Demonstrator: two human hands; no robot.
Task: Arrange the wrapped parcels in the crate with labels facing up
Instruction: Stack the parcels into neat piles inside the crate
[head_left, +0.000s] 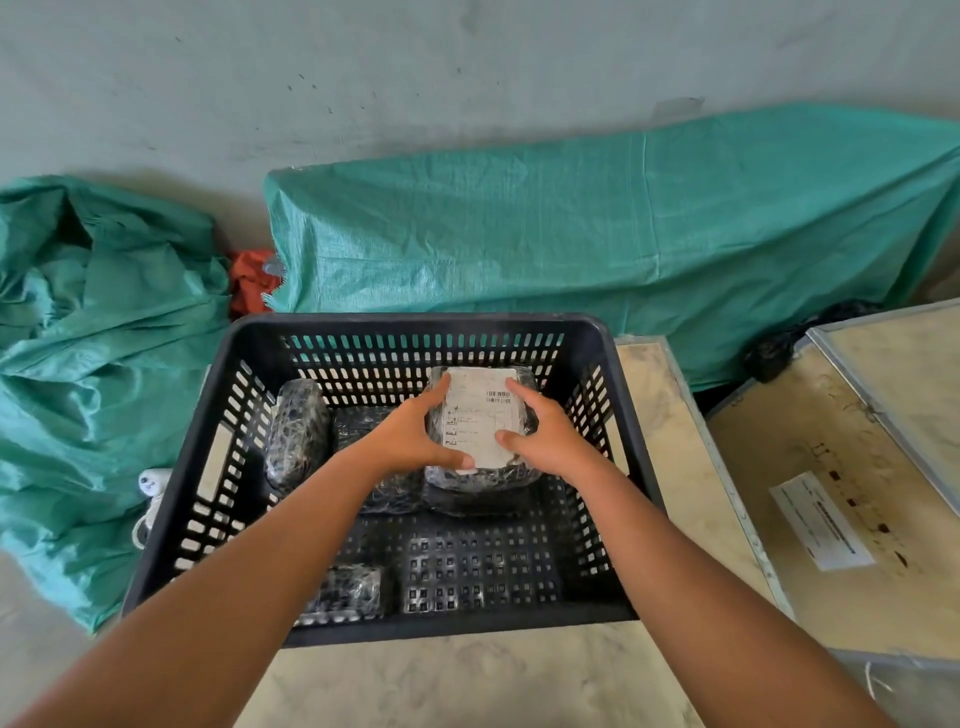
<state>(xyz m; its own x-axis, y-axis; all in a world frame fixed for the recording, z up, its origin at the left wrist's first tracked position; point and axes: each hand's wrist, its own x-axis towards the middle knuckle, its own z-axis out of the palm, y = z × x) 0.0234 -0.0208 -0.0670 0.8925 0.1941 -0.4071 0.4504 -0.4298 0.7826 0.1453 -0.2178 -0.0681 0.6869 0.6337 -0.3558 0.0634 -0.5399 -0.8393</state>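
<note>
A black slotted plastic crate (171, 493) stands on a pale wooden box. Inside it, both hands hold a black wrapped parcel (480, 415) whose white label faces up; my left hand (415, 431) grips its left side and my right hand (540, 431) its right side. This parcel is at the crate's back right, over other dark parcels. Another black wrapped parcel (296, 431) stands on edge at the back left, no label showing. A flat dark parcel (363, 421) lies between them. A small wrapped parcel (348, 592) lies at the crate's front, partly behind my left forearm.
Green woven tarps lie behind the crate (571, 249) and to its left (78, 364). A red cloth (254, 283) shows between them. A wooden box with metal edging and a white label (821, 519) stands to the right. A white cord lies at the crate's left (150, 488).
</note>
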